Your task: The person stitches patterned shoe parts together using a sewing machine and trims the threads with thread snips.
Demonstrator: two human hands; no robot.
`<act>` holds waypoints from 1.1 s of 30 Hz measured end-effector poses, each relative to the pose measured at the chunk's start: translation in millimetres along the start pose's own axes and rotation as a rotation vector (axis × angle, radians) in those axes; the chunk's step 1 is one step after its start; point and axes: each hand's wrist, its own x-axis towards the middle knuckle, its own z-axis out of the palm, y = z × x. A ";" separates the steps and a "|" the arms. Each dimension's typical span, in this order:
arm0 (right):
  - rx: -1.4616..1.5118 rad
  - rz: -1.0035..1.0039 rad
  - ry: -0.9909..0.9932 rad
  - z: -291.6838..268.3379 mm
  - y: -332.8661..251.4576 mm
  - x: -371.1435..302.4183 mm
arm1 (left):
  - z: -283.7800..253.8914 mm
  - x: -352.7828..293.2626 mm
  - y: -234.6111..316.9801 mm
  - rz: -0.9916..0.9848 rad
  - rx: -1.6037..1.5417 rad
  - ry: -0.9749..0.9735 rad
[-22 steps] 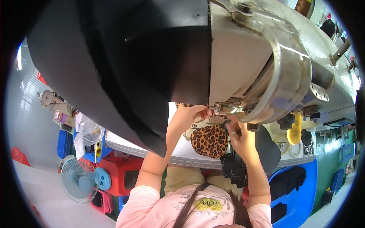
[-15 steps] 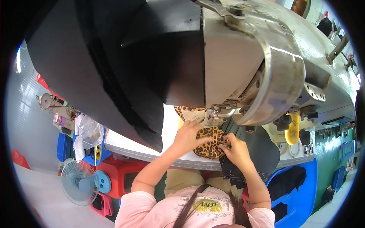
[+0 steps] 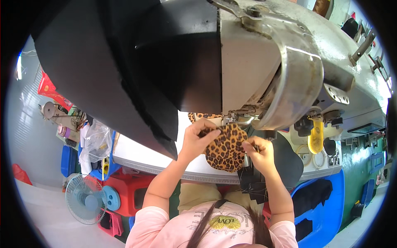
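Note:
A rounded leopard-print fabric piece (image 3: 225,151) is held up just in front of the sewing machine's needle area (image 3: 242,116). My left hand (image 3: 197,139) pinches its upper left edge between thumb and fingers. At its right edge, my right hand (image 3: 259,153) is closed on it with thumb and bent fingers; something small and dark shows by those fingers, too small to name. Behind my left hand another leopard-print piece (image 3: 202,115) with a pale inner side lies on the white table, partly hidden. Dark flat pieces (image 3: 285,159) lie to the right of my right hand.
The sewing machine (image 3: 302,78) fills the upper right, and a large black sheet (image 3: 136,82) hangs across the upper left. Black scraps with loose threads (image 3: 252,186) hang over the table's front edge (image 3: 165,167). A blue tub (image 3: 337,206) with black pieces stands lower right, a fan (image 3: 89,200) lower left.
The leopard-print piece has been lifted and turned, showing more of its face. My left hand has shifted left and now pinches its upper edge; my right hand has moved slightly right.

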 end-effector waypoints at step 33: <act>-0.543 -0.357 0.063 0.1 -0.2 27.6 | 0.8 16.1 6.3 -0.123 -0.220 -0.036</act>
